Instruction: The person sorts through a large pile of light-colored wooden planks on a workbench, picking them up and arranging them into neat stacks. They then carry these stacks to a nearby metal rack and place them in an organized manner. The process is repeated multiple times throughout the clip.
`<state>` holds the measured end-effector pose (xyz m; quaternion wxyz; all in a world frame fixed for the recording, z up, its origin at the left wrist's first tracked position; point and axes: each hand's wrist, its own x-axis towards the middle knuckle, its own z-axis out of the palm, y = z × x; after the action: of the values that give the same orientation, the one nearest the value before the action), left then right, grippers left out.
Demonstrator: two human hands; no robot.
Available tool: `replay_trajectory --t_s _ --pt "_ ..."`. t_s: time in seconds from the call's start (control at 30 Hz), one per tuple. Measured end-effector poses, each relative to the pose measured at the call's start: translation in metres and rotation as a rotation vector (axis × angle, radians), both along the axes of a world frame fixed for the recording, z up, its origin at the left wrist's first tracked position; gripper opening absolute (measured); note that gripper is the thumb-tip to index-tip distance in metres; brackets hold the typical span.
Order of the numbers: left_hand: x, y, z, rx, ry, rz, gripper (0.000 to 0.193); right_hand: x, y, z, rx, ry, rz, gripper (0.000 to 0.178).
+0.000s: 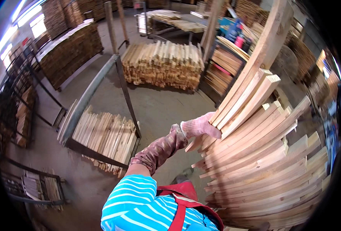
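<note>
My left hand [202, 126], in a pale pink knit glove and a brown patterned sleeve cover, is closed at the near ends of a few long wooden strips [243, 103]. The thumb shows by the strip ends, while the other fingers are mostly hidden. These strips slant up and away to the right over a big stack of pale sawn wooden strips [263, 169], whose near ends are uneven. No right hand can be made out in the picture.
A metal-framed cart [95, 154] with wooden strips stands to my left. Ahead sits a wide stack of wood [162, 65]. A rack [222, 69] carries bottles on top, beside a tall wooden post [276, 30]. More wood piles [68, 54] line the far left.
</note>
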<state>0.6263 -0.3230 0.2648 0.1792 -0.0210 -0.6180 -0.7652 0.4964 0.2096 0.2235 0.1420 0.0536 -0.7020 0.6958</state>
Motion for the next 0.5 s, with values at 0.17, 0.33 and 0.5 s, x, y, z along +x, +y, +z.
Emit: replay_trajectory --t_s 0.17,0.33,0.5 --pt "0.009 -0.131 0.019 0.098 -0.002 0.237 0.087 -0.149 -0.154 0.01 0.005 0.034 0.227 0.062" --pt "0.038 -0.203 0.031 0.068 0.018 0.597 0.09 -0.257 -0.305 0.012 -0.065 0.04 0.453 0.066" --pt "0.055 -0.181 0.017 0.052 0.2 0.733 0.073 -0.325 -0.352 -0.014 -0.173 0.04 0.657 0.07"
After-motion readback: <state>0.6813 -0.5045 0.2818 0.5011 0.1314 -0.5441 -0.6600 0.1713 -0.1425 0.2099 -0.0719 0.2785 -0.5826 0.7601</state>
